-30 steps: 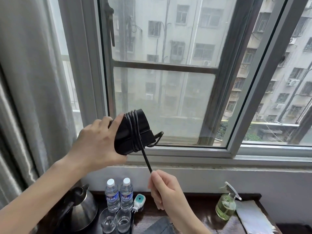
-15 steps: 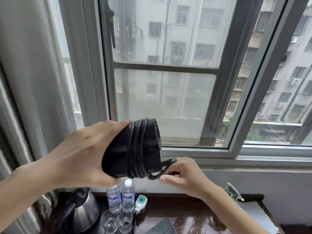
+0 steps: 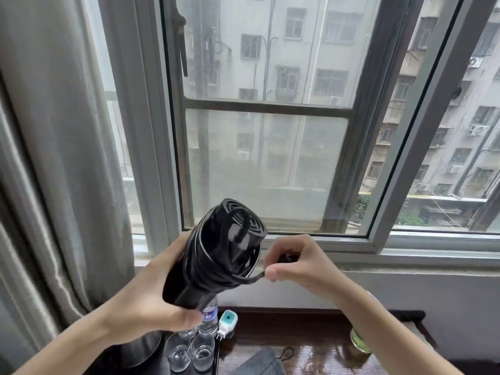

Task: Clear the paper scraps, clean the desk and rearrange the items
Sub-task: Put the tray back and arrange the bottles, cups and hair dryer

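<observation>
Tilted upright since before, glossy black hair dryer [image 3: 213, 255] in left hand [image 3: 151, 301] — right hand [image 3: 295, 263] pinching cord [image 3: 250, 280].

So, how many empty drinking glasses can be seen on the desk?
2. One glass stands beside the kettle; the other glass is right next to it, both in front of the water bottle. The left hand may hide more.

A single head-worn view is given, aimed forward toward the window [image 3: 265, 163], with the surface [image 3: 311, 347] close below.
</observation>
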`<state>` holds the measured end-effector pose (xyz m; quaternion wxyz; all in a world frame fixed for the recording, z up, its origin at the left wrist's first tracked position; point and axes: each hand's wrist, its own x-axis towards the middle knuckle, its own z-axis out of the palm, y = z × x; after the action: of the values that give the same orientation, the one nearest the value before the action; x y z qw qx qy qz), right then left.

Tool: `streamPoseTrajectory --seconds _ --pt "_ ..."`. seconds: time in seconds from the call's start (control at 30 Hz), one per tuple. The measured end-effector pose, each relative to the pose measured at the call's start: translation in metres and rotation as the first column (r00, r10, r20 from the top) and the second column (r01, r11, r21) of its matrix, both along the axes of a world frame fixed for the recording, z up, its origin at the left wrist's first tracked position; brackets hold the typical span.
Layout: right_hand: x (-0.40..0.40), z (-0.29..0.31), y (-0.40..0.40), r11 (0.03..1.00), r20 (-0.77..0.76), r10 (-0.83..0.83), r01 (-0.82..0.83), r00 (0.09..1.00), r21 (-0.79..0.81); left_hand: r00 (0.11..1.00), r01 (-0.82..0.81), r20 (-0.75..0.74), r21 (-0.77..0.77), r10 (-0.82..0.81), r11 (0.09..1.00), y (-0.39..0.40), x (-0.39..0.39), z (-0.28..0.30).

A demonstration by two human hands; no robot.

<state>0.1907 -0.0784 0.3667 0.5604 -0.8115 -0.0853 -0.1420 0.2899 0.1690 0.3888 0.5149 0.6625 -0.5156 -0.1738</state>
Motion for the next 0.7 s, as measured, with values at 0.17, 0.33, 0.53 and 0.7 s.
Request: streamPoseTrajectory --seconds 0.17,0.33,0.53,0.7 --pt "0.008 -0.036 0.026 0.854 -0.070 -0.114 0.134 0.991 0.503 0.997 -0.024 -0.074 -0.050 0.020 0.998 -0.016 -0.005 -0.004" --pt "0.017 -0.051 0.083 0.427 -0.175 -0.096 0.199 0.980 0.882 0.980 0.010 -0.198 -0.093 -0.028 0.996 -0.039 -0.020 -0.008" --pt "0.008 -0.056 0.088 0.243 -0.215 -0.390 0.325 0.895 0.914 0.965 -0.172 -0.221 -0.115 0.143 0.978 -0.056 -0.025 -0.008" --pt "-0.012 -0.071 0.060 0.788 0.199 -0.444 0.274 0.874 0.552 0.925 -0.266 -0.294 -0.044 0.242 0.963 -0.058 -0.012 -0.014"
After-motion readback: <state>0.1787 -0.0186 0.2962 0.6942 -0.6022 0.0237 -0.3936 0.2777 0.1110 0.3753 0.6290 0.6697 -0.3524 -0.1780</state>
